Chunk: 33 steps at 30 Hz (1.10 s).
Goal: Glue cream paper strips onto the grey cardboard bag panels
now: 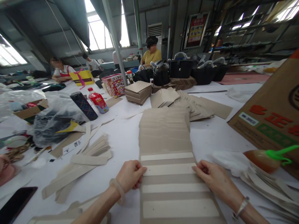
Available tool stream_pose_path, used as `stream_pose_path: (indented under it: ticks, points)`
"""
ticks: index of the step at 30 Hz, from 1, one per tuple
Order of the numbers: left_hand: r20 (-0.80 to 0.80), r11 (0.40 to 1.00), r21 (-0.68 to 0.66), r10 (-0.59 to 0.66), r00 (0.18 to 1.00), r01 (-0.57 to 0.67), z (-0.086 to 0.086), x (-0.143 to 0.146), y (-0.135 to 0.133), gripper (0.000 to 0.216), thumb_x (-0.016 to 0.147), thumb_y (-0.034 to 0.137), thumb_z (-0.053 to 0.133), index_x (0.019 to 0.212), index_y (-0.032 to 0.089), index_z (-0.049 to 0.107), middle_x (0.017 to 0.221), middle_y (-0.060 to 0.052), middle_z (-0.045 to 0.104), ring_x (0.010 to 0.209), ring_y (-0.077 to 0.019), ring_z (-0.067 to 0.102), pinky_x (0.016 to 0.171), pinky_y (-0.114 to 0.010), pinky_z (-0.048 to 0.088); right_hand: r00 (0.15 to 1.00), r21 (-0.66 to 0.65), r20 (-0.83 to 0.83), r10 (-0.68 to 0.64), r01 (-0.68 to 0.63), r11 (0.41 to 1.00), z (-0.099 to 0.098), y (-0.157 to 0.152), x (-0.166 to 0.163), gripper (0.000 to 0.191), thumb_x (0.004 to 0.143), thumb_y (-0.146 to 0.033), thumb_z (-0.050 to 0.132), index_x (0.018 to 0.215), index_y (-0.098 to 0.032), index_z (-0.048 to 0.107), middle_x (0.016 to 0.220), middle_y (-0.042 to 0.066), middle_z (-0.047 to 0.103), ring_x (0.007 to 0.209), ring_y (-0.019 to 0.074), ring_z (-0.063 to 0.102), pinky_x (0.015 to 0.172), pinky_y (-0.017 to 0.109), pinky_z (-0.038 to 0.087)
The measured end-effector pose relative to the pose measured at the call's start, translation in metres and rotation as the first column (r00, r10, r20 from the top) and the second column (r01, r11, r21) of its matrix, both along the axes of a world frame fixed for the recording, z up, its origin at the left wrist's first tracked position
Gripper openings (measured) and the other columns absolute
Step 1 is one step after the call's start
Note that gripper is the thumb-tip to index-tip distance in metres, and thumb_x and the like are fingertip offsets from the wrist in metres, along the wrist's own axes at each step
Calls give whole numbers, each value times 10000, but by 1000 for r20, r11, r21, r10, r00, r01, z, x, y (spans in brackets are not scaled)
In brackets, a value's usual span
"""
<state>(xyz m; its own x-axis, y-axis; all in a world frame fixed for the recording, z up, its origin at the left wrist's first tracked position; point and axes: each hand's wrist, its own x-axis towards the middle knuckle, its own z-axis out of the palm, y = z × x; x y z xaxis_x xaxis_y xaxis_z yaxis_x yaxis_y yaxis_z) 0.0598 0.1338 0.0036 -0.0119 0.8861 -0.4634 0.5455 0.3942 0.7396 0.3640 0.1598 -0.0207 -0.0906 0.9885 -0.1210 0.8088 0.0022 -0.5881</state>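
A long fanned row of overlapping grey-brown cardboard sheets [164, 133] runs down the middle of the white table [123, 137]. The nearest sheets carry pale white strips [169, 170]. My left hand [129, 175] is curled with its fingertips pinching the left end of one white strip. My right hand [216, 179], fingers bent, grips the right end of the same strip. Each wrist wears a bracelet.
Loose pale strips [90, 158] lie at left, with a plastic bag [54, 119], a dark tube [84, 105] and a red bottle [98, 100]. More card stacks [139, 91] lie beyond. A large carton [273, 115] and a green-capped bottle [268, 158] sit at right. Other people sit far back by black handbags [181, 67].
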Motion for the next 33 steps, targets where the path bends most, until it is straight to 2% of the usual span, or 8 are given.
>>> stream_pose_path:
  ticks: [10,17,19,21,24,26,29,33]
  points:
    - [-106,998,11,-52,993,54,-1,2,0,248,796,415,437,661,208,464,479,39,544,363,-111,510,334,-201,370,1000,-4,30,6,-5,1000,6,0,-2,342,819,-442,401,560,-221,438,534,5,567,543,172,511,530,269,298]
    - [-372,977,85,-152,916,196,9,4,0,284,832,419,402,645,214,461,528,13,567,466,-145,560,481,-246,395,995,65,102,1,-7,998,7,-2,-4,283,839,-323,445,584,-205,481,553,2,577,549,159,537,537,259,320]
    - [-476,959,136,-158,865,250,13,3,-1,263,831,399,428,660,207,483,589,-10,585,576,-175,575,574,-280,396,990,97,139,-9,-5,995,9,-4,-4,206,834,-294,467,662,-197,526,567,-2,570,557,167,540,539,264,327]
    - [-542,932,182,-170,823,312,16,3,-2,192,844,346,427,764,198,519,701,-29,608,683,-196,577,638,-303,393,985,140,171,-9,-15,990,12,-7,-5,126,831,-254,483,878,-188,580,686,12,596,619,181,556,565,271,348]
    - [-574,845,240,-272,772,477,18,8,-5,267,853,159,379,1062,254,515,994,-27,593,893,-177,559,785,-305,400,947,254,291,138,-215,943,18,-9,-8,467,826,-99,459,1261,-270,459,950,51,581,783,193,571,637,278,387]
    - [-645,706,234,-402,650,668,17,15,-5,537,802,35,361,1220,365,430,1155,-11,527,1012,-176,514,870,-323,387,845,304,434,313,-464,832,22,-8,-13,625,819,-36,459,1333,-381,377,1046,58,552,887,213,556,699,299,402]
    - [-767,502,121,-501,402,856,17,25,-4,716,753,-3,383,1321,426,304,1230,-37,486,1025,-226,507,859,-393,426,669,287,571,477,-706,647,27,-5,-20,570,853,-133,527,1307,-449,387,1098,60,547,933,247,531,755,360,402]
    - [-813,458,77,-485,321,886,16,27,-6,693,775,20,397,1357,375,275,1294,-72,467,1046,-255,516,856,-431,459,619,265,588,521,-756,599,29,-3,-17,428,895,-237,513,1284,-397,432,1173,73,536,961,243,516,786,381,388]
